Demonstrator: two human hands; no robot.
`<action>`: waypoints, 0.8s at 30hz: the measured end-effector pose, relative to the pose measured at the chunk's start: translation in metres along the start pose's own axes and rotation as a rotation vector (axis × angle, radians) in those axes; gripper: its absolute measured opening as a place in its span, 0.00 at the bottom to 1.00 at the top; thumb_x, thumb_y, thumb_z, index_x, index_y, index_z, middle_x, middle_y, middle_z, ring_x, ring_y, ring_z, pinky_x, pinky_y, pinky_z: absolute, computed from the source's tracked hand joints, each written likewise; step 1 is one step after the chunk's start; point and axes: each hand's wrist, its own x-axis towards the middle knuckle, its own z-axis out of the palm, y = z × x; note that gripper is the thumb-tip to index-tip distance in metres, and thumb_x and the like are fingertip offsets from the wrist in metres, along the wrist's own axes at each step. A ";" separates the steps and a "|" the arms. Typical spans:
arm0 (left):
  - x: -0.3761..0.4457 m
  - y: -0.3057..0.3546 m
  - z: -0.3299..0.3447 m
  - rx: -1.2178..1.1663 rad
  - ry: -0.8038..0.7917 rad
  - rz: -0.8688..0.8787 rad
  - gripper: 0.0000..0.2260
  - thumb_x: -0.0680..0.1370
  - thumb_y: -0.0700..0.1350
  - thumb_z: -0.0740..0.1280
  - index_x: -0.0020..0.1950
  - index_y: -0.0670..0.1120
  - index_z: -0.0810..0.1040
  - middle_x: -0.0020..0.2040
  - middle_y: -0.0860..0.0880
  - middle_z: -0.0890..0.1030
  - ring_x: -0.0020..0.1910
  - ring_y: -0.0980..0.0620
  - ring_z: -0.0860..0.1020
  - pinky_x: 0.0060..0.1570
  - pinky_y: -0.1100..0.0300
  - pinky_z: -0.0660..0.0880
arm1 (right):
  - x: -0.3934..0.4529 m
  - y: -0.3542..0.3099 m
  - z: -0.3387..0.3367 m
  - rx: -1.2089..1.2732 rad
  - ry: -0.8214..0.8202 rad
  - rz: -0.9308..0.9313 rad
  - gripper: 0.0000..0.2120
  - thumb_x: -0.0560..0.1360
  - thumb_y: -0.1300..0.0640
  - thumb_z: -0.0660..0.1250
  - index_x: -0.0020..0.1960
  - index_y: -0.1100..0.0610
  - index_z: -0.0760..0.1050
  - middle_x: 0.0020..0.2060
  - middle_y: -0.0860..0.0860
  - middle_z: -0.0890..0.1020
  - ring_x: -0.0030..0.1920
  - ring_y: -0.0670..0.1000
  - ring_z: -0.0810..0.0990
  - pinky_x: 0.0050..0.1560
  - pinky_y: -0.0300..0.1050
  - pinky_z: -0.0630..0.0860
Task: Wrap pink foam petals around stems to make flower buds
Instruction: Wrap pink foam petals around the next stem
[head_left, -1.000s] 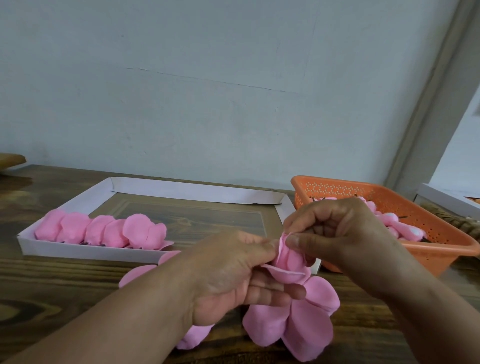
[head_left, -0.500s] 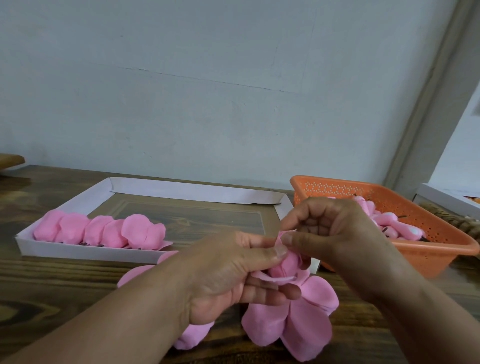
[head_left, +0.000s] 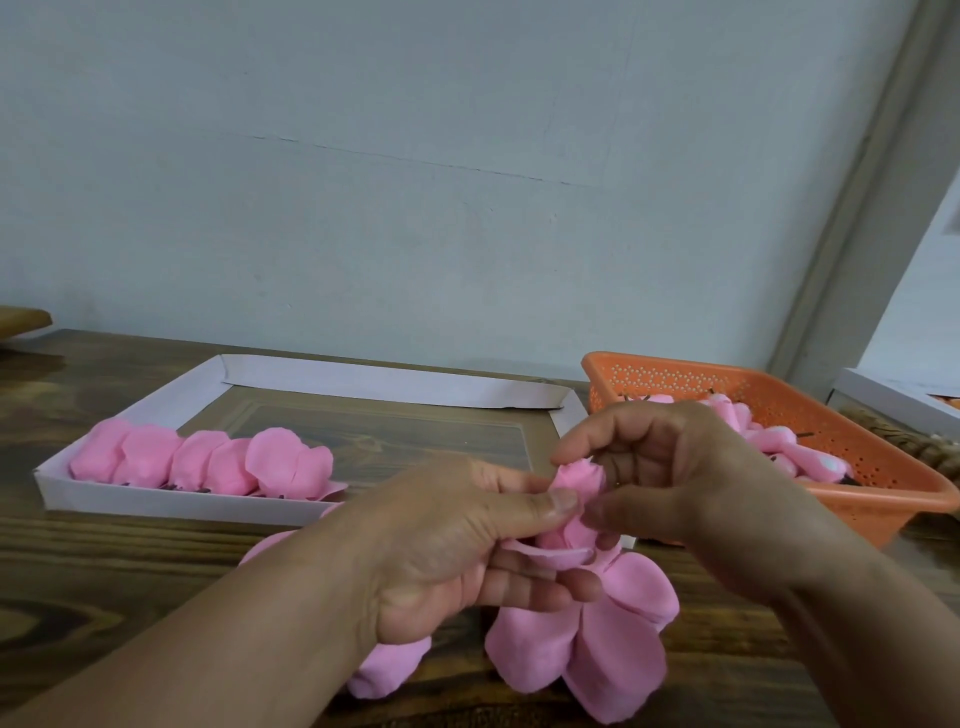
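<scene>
Dark wooden table (head_left: 104, 582) with white tray (head_left: 171, 501), orange basket (head_left: 883, 499), loose petals (head_left: 587, 649).

You have one view only, from the camera on your head. It looks forward and slightly down across the wooden table (head_left: 104, 571) toward the pale wall (head_left: 415, 182), close above your left hand (head_left: 457, 556) and right hand (head_left: 691, 483).

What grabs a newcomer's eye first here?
The two hands at centre, left hand and right hand, both pinching a pink bud with loose petals hanging below. Next, the row of finished buds in the white tray at left, then the orange basket at right.
</scene>
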 end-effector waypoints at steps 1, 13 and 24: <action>0.000 0.000 0.000 0.003 0.005 -0.001 0.10 0.74 0.44 0.68 0.48 0.39 0.83 0.42 0.42 0.84 0.38 0.46 0.84 0.37 0.61 0.81 | 0.000 0.000 0.001 -0.008 0.006 -0.005 0.17 0.65 0.81 0.65 0.42 0.62 0.80 0.33 0.61 0.82 0.32 0.56 0.81 0.33 0.42 0.80; 0.001 -0.002 -0.001 0.039 -0.035 0.002 0.10 0.67 0.48 0.71 0.42 0.43 0.85 0.41 0.43 0.84 0.43 0.44 0.84 0.38 0.61 0.81 | 0.006 0.008 0.004 -0.118 0.126 -0.011 0.08 0.68 0.71 0.71 0.39 0.59 0.81 0.28 0.62 0.81 0.25 0.56 0.74 0.27 0.45 0.72; 0.004 0.000 -0.003 -0.007 0.078 -0.040 0.07 0.76 0.37 0.66 0.43 0.37 0.83 0.42 0.39 0.84 0.36 0.44 0.84 0.34 0.60 0.80 | -0.002 0.001 -0.008 -0.058 -0.074 -0.092 0.15 0.66 0.69 0.68 0.52 0.60 0.74 0.40 0.53 0.81 0.36 0.52 0.78 0.34 0.43 0.76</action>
